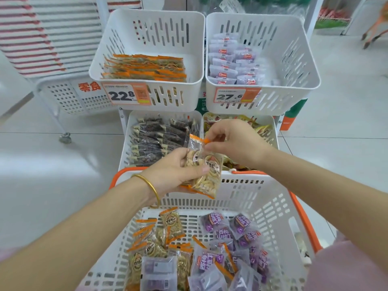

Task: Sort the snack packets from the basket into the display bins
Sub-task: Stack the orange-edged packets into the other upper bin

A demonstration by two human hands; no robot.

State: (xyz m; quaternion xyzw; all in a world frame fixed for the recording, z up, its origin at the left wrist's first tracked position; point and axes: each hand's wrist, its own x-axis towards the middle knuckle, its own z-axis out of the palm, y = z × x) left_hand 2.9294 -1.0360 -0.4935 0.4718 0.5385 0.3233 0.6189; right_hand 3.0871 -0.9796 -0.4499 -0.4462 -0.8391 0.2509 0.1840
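My left hand (178, 172) grips a small stack of orange-edged snack packets (206, 173) above the far rim of the white basket (270, 202). My right hand (235, 141) pinches the orange top edge of the front packet in that stack. In the basket lie several more orange-edged packets (153, 240) on the left and several purple packets (237, 238) on the right. The upper left display bin (147, 24) holds matching orange-edged packets, and the upper right display bin (279, 32) holds pale purple packets.
Two lower bins sit under the upper ones: a dark-packet bin (155, 139) on the left and a yellow-packet bin (262, 129) on the right, partly behind my hands. A wheeled white rack (69, 95) stands at the left. Pale floor tiles surround the stand.
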